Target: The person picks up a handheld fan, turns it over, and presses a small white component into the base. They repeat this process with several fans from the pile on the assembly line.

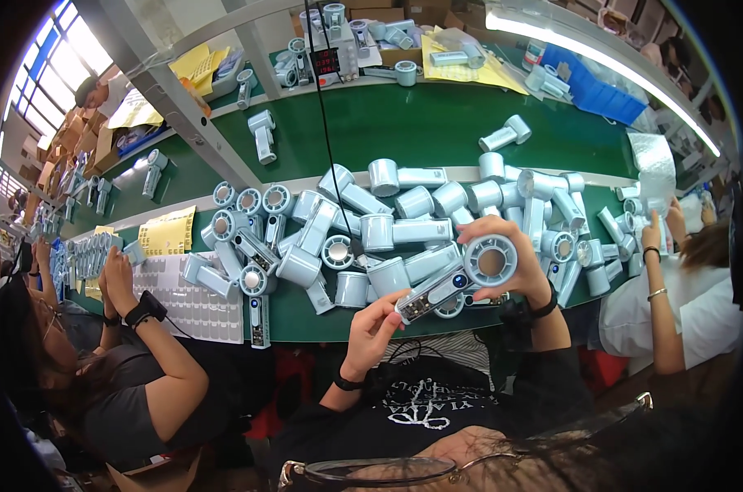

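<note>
A light-blue handheld fan (437,289) is held up in front of me, tilted, its round ring head to the right and its handle slanting down to the left. Part of the handle is uncovered, showing circuit parts and a blue round spot. My right hand (523,258) wraps round the head from behind. At the handle's lower end, the fingers of my left hand (374,330) pinch it. Just beyond both hands lies a pile of similar fans (377,233), heaped at different angles. Another fan with exposed circuitry (259,320) rests at the bench's near edge, left of my hands.
A green bench (371,123) runs across, with a pale rail behind the pile. White sticker sheets (199,299) lie at left, a yellow one (166,232) behind them. A black cord (326,123) hangs over the pile. A blue bin (597,90) stands far right. People work on both sides.
</note>
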{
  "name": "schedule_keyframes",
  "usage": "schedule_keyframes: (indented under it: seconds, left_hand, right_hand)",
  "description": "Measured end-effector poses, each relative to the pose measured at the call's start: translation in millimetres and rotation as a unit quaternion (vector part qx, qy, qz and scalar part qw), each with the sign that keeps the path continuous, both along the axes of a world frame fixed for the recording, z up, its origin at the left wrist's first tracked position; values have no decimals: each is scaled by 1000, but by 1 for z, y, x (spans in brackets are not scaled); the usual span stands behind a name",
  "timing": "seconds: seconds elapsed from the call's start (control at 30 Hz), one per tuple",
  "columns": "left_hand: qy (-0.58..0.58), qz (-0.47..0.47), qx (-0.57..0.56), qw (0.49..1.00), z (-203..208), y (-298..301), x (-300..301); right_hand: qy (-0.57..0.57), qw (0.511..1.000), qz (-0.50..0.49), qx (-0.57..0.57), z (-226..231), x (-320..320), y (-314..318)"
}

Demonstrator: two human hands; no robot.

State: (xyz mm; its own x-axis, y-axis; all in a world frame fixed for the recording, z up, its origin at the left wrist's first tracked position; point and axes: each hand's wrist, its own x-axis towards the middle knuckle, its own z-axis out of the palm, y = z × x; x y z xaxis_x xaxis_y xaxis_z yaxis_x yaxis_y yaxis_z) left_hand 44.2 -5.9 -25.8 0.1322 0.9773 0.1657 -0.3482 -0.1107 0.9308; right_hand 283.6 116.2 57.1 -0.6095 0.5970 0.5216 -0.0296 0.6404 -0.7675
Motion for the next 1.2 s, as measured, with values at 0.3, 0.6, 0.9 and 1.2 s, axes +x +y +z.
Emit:
schedule_keyframes:
  seconds: [0.3,0.6,0.9,1.2]
  left_hand:
    - [199,216,203,934,12,8,11]
    - [168,435,221,857,22,0,-21]
    - [394,396,158,814,-1,-6,-50]
    - [328,344,170,864,15,-3,-42]
  right_hand:
    - [83,974,-5,210,-9,-13,-10]
    - [520,854,-10,21,20,17,-36]
    - [427,860,-231,156,59,11,-32]
    - [261,911,-317,-34,38,-17,-4]
